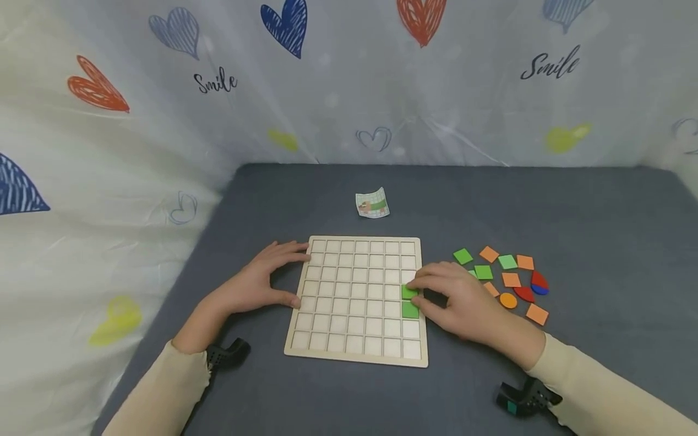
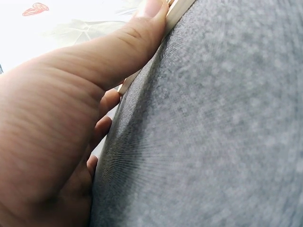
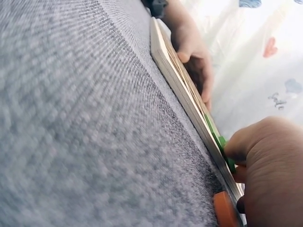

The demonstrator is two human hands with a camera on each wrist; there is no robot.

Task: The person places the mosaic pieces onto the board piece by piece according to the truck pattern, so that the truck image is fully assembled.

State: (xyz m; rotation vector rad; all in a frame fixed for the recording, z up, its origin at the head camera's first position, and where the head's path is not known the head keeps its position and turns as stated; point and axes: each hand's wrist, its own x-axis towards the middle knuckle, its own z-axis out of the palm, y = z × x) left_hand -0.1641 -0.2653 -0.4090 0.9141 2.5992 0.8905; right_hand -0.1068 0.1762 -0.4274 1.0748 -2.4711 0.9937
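A pale wooden grid board [image 1: 343, 291] lies flat on the table. My left hand [image 1: 262, 275] touches its left edge with thumb and fingertips spread apart, and the left wrist view shows the thumb [image 2: 128, 49] against that edge. Near the board's right edge, two green square tiles sit one behind the other in the last column. My right hand [image 1: 463, 300] pinches the farther green tile [image 1: 408, 293] between thumb and fingers. The nearer green tile [image 1: 410, 310] lies flat in its cell. In the right wrist view, the thumb rests right on the green pieces [image 3: 221, 141].
Right of the board lie loose pieces: green squares [image 1: 483, 272], orange squares [image 1: 537, 313], an orange disc [image 1: 508, 301], and red [image 1: 525, 294] and blue [image 1: 540, 290] curved pieces. Behind the board is a small picture card [image 1: 373, 203]. A printed curtain [image 1: 338, 91] hangs behind the grey table [image 1: 611, 254].
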